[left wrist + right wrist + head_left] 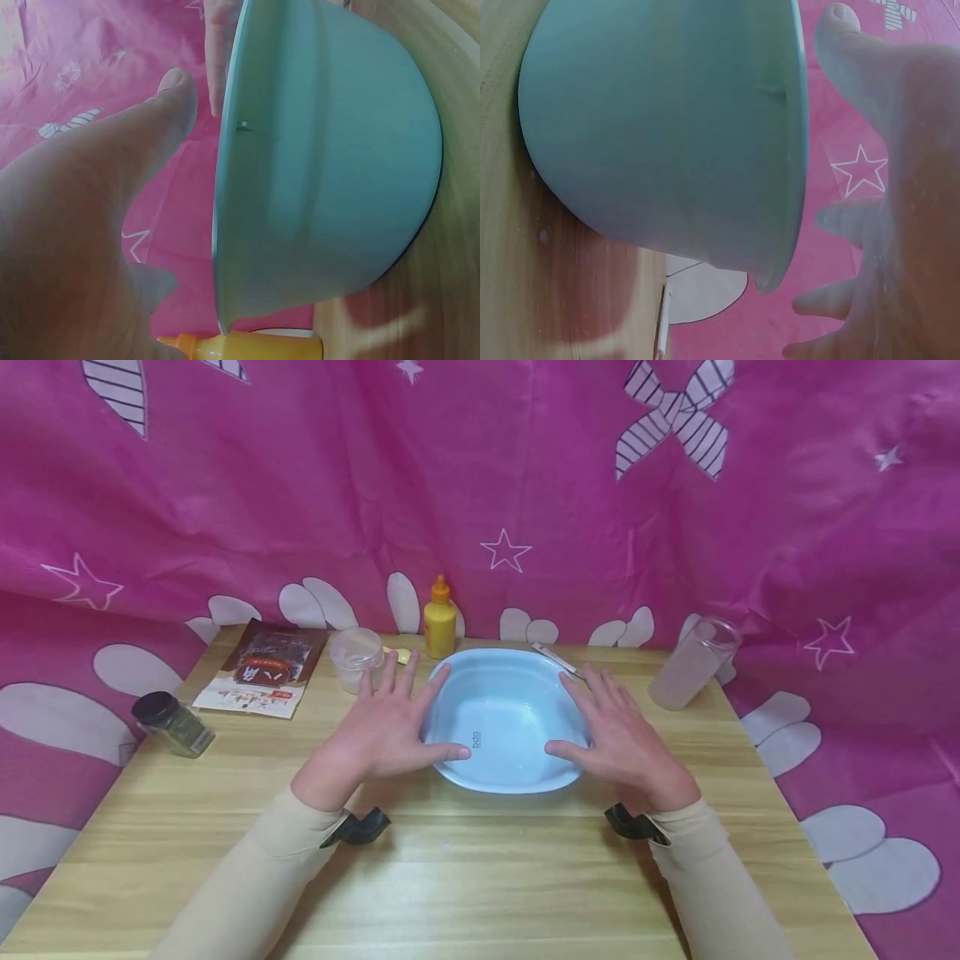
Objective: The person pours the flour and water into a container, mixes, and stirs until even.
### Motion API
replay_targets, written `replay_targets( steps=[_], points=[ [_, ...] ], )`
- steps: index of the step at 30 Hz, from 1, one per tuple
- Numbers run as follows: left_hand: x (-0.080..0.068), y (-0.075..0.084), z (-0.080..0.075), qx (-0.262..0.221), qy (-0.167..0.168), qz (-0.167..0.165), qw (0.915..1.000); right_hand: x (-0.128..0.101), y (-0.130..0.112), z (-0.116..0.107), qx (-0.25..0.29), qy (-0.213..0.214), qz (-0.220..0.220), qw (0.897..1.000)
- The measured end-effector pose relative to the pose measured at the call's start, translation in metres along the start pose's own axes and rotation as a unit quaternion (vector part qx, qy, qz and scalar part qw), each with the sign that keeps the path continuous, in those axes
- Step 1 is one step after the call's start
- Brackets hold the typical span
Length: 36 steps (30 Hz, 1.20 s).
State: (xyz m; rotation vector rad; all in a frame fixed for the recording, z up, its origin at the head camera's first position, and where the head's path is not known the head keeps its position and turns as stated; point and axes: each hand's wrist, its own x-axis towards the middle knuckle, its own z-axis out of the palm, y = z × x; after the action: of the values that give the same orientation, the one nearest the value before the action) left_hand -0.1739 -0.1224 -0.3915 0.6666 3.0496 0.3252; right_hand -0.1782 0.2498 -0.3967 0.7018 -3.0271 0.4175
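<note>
We see a light blue basin (510, 718) at the centre of the head view, standing on a wooden table (465, 877). The left hand (390, 727) lies at the basin's left side, fingers straight and spread, thumb reaching over the near rim; the right hand (622, 735) mirrors it on the right side, fingers likewise straight and spread. Neither hand is curled round the rim. In the left wrist view the basin (337, 172) fills the right of the frame, with the thumb (169, 101) just beside its rim; whether it touches we cannot tell. In the right wrist view the basin (667, 135) occupies the upper left, the hand (900, 187) just beside it.

Behind the basin stands a yellow bottle (440, 620). To its left are a clear cup (356, 657), a printed packet (262, 668) and, at the table's left edge, a dark-lidded jar (172, 724). A tall tumbler (693, 662) stands at upper right. A pink curtain (480, 477) forms the backdrop.
</note>
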Motion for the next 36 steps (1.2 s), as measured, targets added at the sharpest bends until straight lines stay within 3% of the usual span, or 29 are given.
replay_targets(
  steps=[8,16,23,27,36],
  points=[
    [0.004,-0.006,-0.003,-0.015,0.006,0.004,0.9999,0.003,0.008,-0.003,0.015,0.003,-0.014,1.0],
    [0.012,-0.034,-0.005,-0.035,0.069,0.016,0.9969,0.006,0.019,-0.001,0.068,-0.003,-0.023,0.997],
    [0.017,-0.065,-0.007,-0.062,0.141,0.007,0.988,0.006,0.03,0.005,0.108,-0.014,-0.004,0.994],
    [0.019,-0.082,-0.004,-0.066,0.177,-0.01,0.9819,0.006,0.034,0.008,0.124,-0.018,0.002,0.992],
    [0.023,-0.108,0.01,-0.117,0.22,-0.079,0.9652,0.007,0.039,0.012,0.14,-0.02,0.005,0.99]
  ],
)
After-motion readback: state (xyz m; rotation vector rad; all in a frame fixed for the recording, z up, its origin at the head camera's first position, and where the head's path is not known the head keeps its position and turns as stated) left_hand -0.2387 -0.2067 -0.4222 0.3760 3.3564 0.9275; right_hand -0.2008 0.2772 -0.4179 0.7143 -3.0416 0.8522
